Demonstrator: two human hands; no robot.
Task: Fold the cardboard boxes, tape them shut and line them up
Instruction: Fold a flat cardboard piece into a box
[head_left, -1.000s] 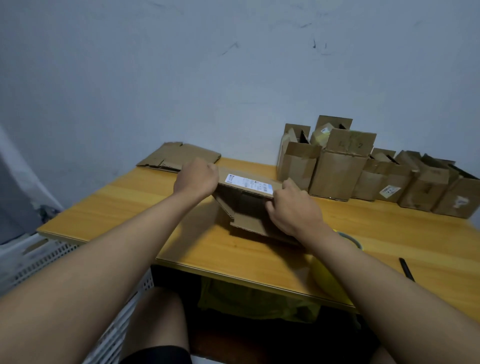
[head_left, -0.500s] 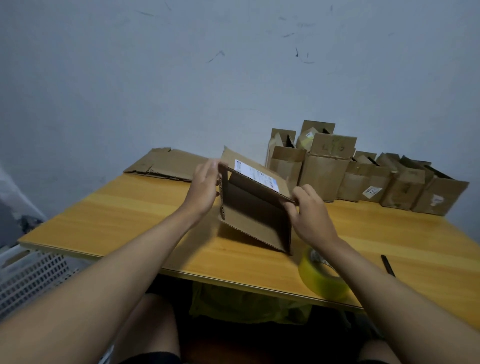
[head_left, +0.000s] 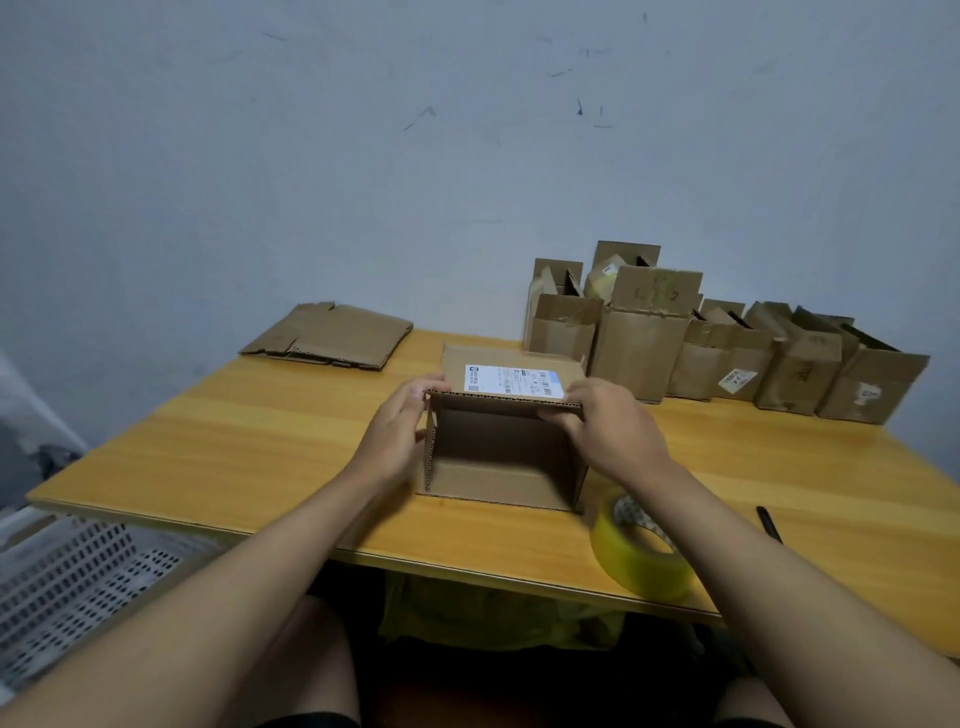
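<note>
A brown cardboard box (head_left: 501, 457) stands squared up on the wooden table (head_left: 260, 447), its open end facing me and a white label on its top panel. My left hand (head_left: 400, 431) grips its left wall near the top corner. My right hand (head_left: 602, 431) holds the top right corner, fingers curled over the edge. A roll of yellow tape (head_left: 641, 551) lies by the table's front edge under my right forearm. Several folded boxes (head_left: 675, 343) stand in a row at the back right. A stack of flat cardboard (head_left: 332, 338) lies at the back left.
A black pen (head_left: 769, 525) lies on the table to the right of the tape. A white perforated basket (head_left: 67, 582) sits on the floor at the left. The wall rises right behind the table.
The flattened box was lifted and spread open; it now stands as a square tube on the table, with both hands still at its upper corners.
</note>
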